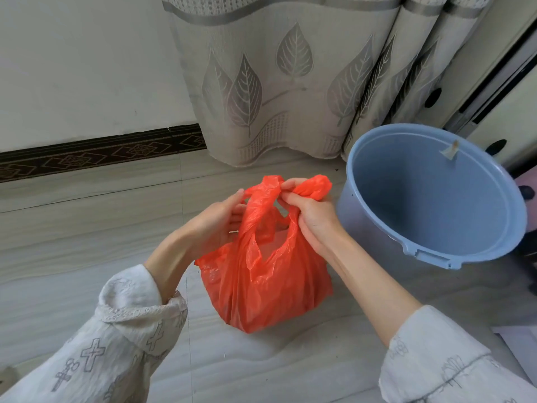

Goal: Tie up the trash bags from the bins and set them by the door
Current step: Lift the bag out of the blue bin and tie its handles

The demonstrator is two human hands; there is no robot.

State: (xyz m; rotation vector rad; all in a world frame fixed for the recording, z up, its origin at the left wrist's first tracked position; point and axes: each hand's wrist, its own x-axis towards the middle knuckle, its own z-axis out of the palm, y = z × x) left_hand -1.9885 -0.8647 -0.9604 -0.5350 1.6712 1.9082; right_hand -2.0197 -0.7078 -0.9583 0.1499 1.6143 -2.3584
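A full red plastic trash bag (270, 283) stands on the grey tiled floor in the middle of the head view. Its two handle loops are pulled up and crossed above it. My left hand (216, 221) pinches the left handle between thumb and fingers. My right hand (309, 216) is closed around the right handle, whose end sticks out past my fingers. A blue plastic bin (377, 225) with nothing inside stands just to the right of the bag, tilted toward me.
A beige curtain with leaf patterns (279, 82) hangs to the floor behind the bag. A white wall with a dark patterned skirting (96, 154) runs along the left. A white appliance (505, 91) stands at the far right behind the bin.
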